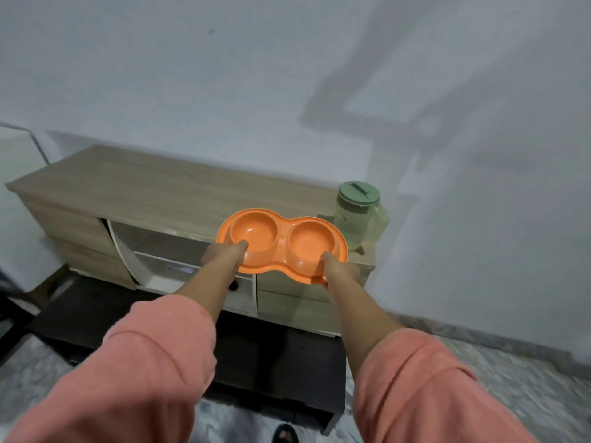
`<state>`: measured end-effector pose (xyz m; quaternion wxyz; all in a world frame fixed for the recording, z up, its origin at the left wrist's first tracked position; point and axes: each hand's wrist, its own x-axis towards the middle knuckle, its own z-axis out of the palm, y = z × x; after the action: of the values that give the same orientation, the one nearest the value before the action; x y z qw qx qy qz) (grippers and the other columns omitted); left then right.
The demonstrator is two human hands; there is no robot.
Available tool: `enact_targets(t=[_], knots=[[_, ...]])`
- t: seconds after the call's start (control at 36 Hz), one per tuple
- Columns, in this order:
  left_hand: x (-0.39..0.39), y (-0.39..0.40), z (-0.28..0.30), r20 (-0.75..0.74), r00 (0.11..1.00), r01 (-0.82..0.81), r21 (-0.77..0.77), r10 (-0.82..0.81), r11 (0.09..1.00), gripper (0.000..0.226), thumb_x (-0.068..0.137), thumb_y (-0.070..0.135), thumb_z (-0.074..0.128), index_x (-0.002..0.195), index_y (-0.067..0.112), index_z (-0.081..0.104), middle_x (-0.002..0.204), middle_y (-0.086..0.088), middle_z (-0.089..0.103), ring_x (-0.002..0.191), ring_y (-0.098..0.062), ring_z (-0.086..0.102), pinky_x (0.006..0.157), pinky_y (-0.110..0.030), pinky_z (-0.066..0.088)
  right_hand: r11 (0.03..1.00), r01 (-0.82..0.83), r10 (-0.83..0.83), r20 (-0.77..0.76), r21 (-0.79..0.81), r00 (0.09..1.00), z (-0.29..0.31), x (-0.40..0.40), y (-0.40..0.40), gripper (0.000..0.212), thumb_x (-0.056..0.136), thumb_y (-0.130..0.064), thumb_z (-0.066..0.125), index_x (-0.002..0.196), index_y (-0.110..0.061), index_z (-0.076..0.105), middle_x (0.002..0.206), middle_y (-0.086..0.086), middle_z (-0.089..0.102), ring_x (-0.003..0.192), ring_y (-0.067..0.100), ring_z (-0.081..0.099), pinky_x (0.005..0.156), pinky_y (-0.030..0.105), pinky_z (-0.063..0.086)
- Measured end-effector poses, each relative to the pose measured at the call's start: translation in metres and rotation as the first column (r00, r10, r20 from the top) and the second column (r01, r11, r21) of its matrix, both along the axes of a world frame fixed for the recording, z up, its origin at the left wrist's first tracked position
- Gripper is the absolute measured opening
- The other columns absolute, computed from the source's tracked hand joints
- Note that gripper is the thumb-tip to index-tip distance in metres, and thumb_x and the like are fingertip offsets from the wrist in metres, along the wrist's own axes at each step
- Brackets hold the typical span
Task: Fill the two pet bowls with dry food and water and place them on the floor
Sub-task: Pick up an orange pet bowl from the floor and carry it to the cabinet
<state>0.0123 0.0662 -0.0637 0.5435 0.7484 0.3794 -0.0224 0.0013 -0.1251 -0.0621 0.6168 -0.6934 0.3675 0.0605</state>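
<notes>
An orange double pet bowl, two round bowls joined in one tray, is held in the air over the right end of a low wooden cabinet. Both bowls look empty. My left hand grips the near rim of the left bowl, thumb on top. My right hand grips the near rim of the right bowl. A pale green jug with a darker green lid stands on the cabinet's right corner, just behind the tray.
The cabinet stands against a white wall, with open shelves and drawers in its front. A low dark table sits between me and the cabinet. Patterned grey floor lies to the right. A foot in a sandal shows at the bottom.
</notes>
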Motion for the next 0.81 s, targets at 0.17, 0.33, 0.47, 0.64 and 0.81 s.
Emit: enact_targets(t=[0.17, 0.33, 0.47, 0.64, 0.81], knots=[[0.059, 0.010, -0.009, 0.000, 1.000, -0.011, 0.038, 0.011, 0.999, 0.047, 0.087, 0.037, 0.061, 0.118, 0.002, 0.059, 0.115, -0.017, 0.064, 0.103, -0.034, 0.062, 0.075, -0.033, 0.045, 1.000, -0.023, 0.023, -0.018, -0.016, 1.000, -0.012, 0.065, 0.013, 0.044, 0.080, -0.038, 0.065, 0.111, -0.007, 0.059, 0.104, 0.011, 0.063, 0.098, 0.031, 0.064, 0.089, 0.042, 0.054], [0.123, 0.023, -0.021, -0.034, 0.999, -0.027, 0.051, 0.028, 0.998, 0.055, 0.085, 0.039, 0.062, 0.125, 0.001, 0.057, 0.122, -0.019, 0.061, 0.106, -0.034, 0.062, 0.079, -0.035, 0.046, 0.997, -0.051, 0.048, -0.064, -0.050, 0.997, -0.024, 0.132, 0.028, 0.052, 0.079, -0.040, 0.066, 0.115, -0.004, 0.058, 0.112, 0.014, 0.064, 0.096, 0.032, 0.066, 0.087, 0.043, 0.055], [0.164, 0.028, -0.034, -0.106, 0.994, 0.004, 0.089, 0.006, 0.996, 0.059, 0.085, 0.043, 0.062, 0.127, 0.002, 0.057, 0.129, -0.019, 0.056, 0.112, -0.034, 0.058, 0.082, -0.035, 0.044, 0.994, -0.039, 0.028, -0.096, -0.106, 0.995, -0.040, 0.176, 0.035, 0.063, 0.074, -0.047, 0.066, 0.122, -0.007, 0.053, 0.110, 0.014, 0.065, 0.093, 0.032, 0.066, 0.084, 0.043, 0.056], [0.205, 0.031, -0.054, -0.193, 0.980, 0.068, 0.131, -0.042, 0.989, 0.057, 0.079, 0.050, 0.061, 0.114, 0.005, 0.063, 0.115, -0.016, 0.062, 0.102, -0.033, 0.060, 0.080, -0.035, 0.049, 0.991, 0.001, -0.020, -0.144, -0.131, 0.989, -0.048, 0.210, 0.036, 0.064, 0.077, -0.044, 0.066, 0.126, -0.006, 0.053, 0.119, 0.015, 0.061, 0.101, 0.034, 0.063, 0.089, 0.043, 0.054], [0.229, 0.027, -0.068, -0.242, 0.968, 0.109, 0.171, -0.066, 0.979, 0.061, 0.079, 0.052, 0.062, 0.116, 0.004, 0.062, 0.115, -0.017, 0.063, 0.111, -0.034, 0.057, 0.094, -0.038, 0.050, 0.988, 0.000, -0.034, -0.209, -0.157, 0.977, -0.062, 0.230, 0.033, 0.059, 0.085, -0.039, 0.063, 0.130, -0.003, 0.052, 0.129, 0.017, 0.056, 0.110, 0.034, 0.059, 0.082, 0.035, 0.046]])
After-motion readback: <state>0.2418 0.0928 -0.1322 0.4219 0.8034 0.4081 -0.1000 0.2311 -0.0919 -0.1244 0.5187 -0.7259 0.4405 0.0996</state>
